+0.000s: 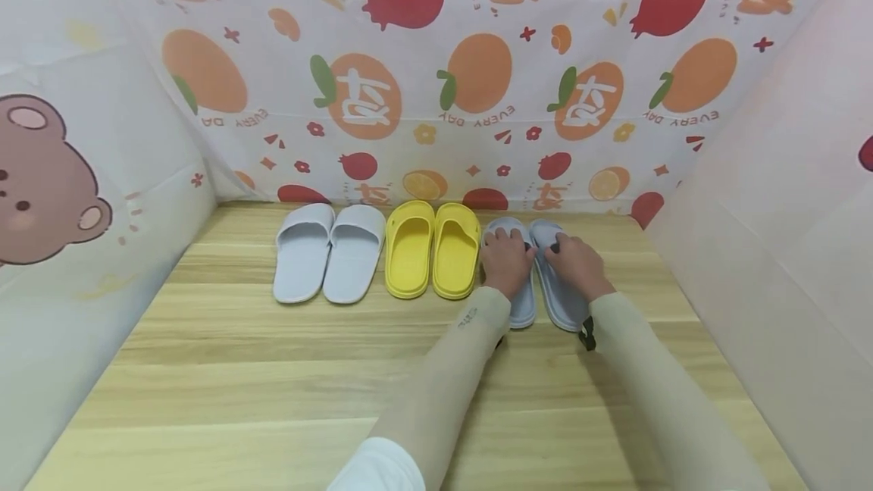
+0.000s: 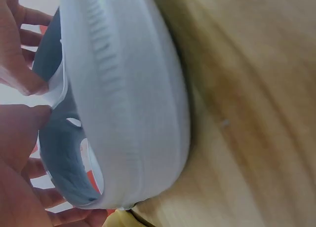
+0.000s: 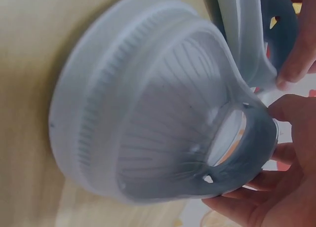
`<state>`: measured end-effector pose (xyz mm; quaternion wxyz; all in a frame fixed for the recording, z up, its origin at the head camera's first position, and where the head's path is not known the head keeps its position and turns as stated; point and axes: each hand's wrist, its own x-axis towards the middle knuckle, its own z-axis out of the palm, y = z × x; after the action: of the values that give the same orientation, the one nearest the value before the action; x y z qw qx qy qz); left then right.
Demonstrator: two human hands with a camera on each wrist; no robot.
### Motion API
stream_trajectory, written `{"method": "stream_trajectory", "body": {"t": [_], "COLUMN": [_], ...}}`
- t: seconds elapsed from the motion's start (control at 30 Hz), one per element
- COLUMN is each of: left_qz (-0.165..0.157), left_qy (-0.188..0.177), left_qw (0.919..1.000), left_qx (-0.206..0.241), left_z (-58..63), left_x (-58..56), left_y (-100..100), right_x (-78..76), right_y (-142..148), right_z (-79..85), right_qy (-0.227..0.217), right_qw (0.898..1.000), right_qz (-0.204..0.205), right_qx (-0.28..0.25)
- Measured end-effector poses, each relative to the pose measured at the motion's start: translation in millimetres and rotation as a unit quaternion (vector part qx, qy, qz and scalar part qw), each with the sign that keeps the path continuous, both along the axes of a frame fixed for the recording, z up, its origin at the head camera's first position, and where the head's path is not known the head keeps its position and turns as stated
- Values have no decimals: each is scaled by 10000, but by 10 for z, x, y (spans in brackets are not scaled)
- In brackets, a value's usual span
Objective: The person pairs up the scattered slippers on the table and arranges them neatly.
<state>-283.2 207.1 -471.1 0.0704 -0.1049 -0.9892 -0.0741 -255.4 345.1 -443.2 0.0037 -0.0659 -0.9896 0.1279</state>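
Observation:
A pair of grey-blue slippers stands at the right end of a row on the wooden floor. My left hand [image 1: 507,260] grips the strap of the left grey-blue slipper [image 1: 524,301], thumb on the strap's edge and fingers around its outer side. On the right grey-blue slipper [image 1: 561,295], my right hand [image 1: 578,267] pinches the strap in the same way. The left wrist view shows the left slipper's heel and sole side [image 2: 128,98] close up on the wood. In the right wrist view, the right slipper's footbed [image 3: 168,108] and strap opening are visible.
Just left of my left hand stand yellow slippers [image 1: 409,260], then white slippers [image 1: 355,264] further left. Behind the row hangs a fruit-printed cloth [image 1: 423,150]. Cloth walls rise at the left [image 1: 136,173] and right [image 1: 764,195]. The wooden floor [image 1: 286,377] extends toward me.

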Motion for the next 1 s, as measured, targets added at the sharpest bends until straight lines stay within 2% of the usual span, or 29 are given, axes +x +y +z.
{"method": "stream_trajectory", "body": {"t": [0.2,0.43,0.73,1.0], "left_qz": [42,122,118,122], "left_qy": [-175,-240,-162,-310], "left_qw": [9998,9996,9998,9994], "left_qx": [47,15,40,-29], "left_z": [-31,-21,-18,8], "left_x": [-121,-173,-216,-305], "left_y": [-15,-18,25,79], "right_x": [-123,-225,-277,-322], "right_y": [-4,-42,-39,-14], "right_z": [12,0,19,54], "right_qy": [-2,-58,-104,-183], "right_qw": [9999,9999,9999,9998], "right_qz": [123,115,-25,-34], "right_qx": [39,45,26,22]}}
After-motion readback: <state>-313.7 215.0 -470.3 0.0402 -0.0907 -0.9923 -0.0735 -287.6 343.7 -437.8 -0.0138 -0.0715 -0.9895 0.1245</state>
